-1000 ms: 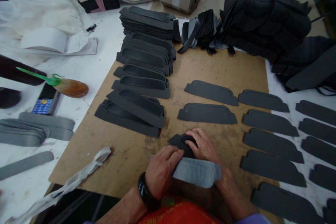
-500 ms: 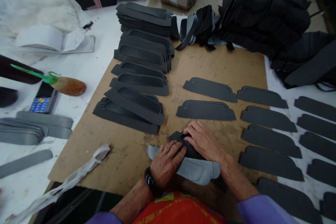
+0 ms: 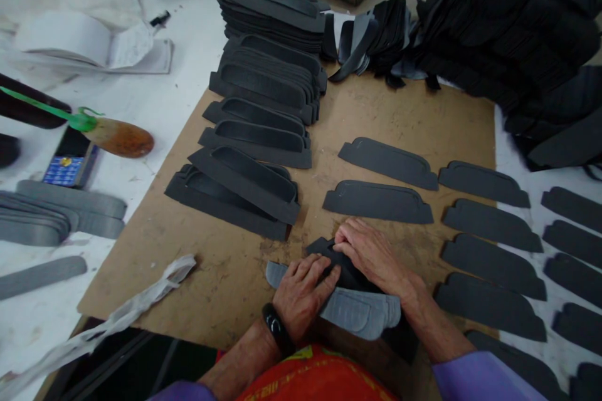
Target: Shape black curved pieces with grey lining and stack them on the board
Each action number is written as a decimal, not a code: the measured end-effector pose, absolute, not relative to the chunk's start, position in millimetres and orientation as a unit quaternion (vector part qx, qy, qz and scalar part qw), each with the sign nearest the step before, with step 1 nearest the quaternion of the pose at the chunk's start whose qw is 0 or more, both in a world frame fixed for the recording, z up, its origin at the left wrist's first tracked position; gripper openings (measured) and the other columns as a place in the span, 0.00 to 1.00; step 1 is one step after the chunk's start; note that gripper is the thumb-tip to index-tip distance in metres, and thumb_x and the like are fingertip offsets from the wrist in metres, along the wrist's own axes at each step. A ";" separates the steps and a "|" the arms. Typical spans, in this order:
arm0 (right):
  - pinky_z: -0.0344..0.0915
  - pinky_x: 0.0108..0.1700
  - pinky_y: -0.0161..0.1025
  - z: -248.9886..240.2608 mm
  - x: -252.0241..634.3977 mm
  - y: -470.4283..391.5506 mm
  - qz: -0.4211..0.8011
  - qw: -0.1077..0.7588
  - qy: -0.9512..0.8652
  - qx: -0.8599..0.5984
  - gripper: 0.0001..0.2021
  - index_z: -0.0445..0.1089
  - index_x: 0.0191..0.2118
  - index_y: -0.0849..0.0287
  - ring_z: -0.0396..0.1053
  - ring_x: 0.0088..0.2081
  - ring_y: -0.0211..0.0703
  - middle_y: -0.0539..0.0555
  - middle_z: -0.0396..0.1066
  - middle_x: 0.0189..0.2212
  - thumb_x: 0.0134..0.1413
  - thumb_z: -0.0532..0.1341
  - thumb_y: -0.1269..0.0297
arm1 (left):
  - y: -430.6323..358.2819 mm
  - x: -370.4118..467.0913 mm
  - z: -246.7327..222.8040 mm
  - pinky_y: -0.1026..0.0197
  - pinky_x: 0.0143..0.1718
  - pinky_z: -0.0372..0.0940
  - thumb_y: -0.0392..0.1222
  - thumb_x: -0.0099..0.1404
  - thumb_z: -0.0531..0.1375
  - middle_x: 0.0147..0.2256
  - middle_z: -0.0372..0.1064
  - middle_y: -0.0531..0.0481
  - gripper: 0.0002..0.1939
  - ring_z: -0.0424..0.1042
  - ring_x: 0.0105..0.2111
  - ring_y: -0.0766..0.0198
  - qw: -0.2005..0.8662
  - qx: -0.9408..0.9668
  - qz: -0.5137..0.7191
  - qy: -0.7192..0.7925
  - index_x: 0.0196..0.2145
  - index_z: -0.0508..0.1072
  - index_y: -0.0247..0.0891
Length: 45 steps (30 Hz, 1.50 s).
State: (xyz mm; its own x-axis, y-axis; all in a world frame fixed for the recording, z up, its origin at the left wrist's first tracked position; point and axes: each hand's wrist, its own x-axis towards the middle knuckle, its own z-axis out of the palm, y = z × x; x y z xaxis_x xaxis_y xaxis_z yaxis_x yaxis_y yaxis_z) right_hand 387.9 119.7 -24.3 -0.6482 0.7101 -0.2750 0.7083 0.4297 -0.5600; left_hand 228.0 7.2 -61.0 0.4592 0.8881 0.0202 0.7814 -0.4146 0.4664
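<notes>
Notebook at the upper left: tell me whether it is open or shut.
Open: the notebook lies with its white pages spread, facing up.

Purple sleeves (image 3: 486, 376), glossy black left wristband (image 3: 278, 328), red garment (image 3: 320, 385) with yellow markings (image 3: 305, 352)

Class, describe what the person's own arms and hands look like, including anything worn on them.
The left hand and right hand are both ungloved. A glossy black wristband circles the left wrist; none shows on the right. The right sleeve and left sleeve are purple and stop well short of the wrists.
</notes>
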 end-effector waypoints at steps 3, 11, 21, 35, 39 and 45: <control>0.57 0.36 0.37 -24.8 387.1 120.7 0.332 -0.003 -0.843 -0.423 0.04 0.60 0.29 0.57 0.60 0.34 0.40 0.49 0.63 0.29 0.54 0.56 0.69 | 6.8 227.8 -64.3 0.53 0.45 0.55 0.36 0.64 0.47 0.48 0.61 0.44 0.20 0.56 0.50 0.54 0.205 0.830 0.141 0.500 0.54 0.61 0.42; 0.59 0.38 0.38 -31.1 390.4 118.7 0.356 0.021 -0.824 -0.441 0.04 0.61 0.33 0.56 0.62 0.36 0.40 0.50 0.63 0.32 0.52 0.58 0.69 | 4.9 227.9 -69.6 0.53 0.46 0.54 0.36 0.64 0.47 0.48 0.61 0.44 0.20 0.55 0.49 0.54 0.203 0.824 0.160 0.505 0.53 0.62 0.42; 0.61 0.36 0.36 -33.3 393.1 119.9 0.363 0.028 -0.805 -0.469 0.06 0.59 0.33 0.57 0.61 0.35 0.39 0.50 0.59 0.33 0.51 0.59 0.68 | 7.9 226.6 -67.8 0.52 0.46 0.54 0.33 0.63 0.48 0.51 0.58 0.43 0.21 0.52 0.52 0.52 0.149 0.841 0.146 0.499 0.53 0.62 0.43; 0.60 0.32 0.33 -33.5 421.5 126.5 0.409 0.161 -0.712 -0.548 0.06 0.64 0.29 0.58 0.63 0.28 0.36 0.48 0.63 0.26 0.53 0.57 0.62 | 13.9 222.5 -56.9 0.52 0.49 0.51 0.40 0.64 0.50 0.58 0.51 0.44 0.20 0.49 0.56 0.52 0.167 0.850 0.077 0.493 0.55 0.60 0.49; 0.64 0.34 0.36 -20.0 456.3 90.6 0.316 0.249 -0.603 -0.689 0.10 0.67 0.36 0.57 0.67 0.32 0.39 0.50 0.69 0.30 0.55 0.54 0.57 | 12.3 221.5 -63.3 0.51 0.49 0.52 0.39 0.63 0.51 0.58 0.50 0.44 0.21 0.49 0.56 0.52 0.154 0.854 0.082 0.490 0.54 0.60 0.49; 0.61 0.48 0.43 -26.3 454.5 0.8 0.250 0.173 -0.686 -0.661 0.14 0.65 0.46 0.56 0.64 0.47 0.44 0.55 0.68 0.45 0.58 0.51 0.58 | 12.4 220.5 -65.3 0.50 0.49 0.52 0.35 0.61 0.52 0.59 0.48 0.45 0.25 0.48 0.57 0.51 0.144 0.856 0.074 0.491 0.56 0.59 0.50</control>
State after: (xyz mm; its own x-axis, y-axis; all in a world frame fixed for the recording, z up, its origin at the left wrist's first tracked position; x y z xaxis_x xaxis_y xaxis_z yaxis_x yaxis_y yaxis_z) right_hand 454.5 0.8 -26.3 -0.0669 0.9934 -0.0932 0.8203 0.0016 -0.5719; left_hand 220.5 12.4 -65.3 0.5072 0.8617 -0.0137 0.8189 -0.4769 0.3192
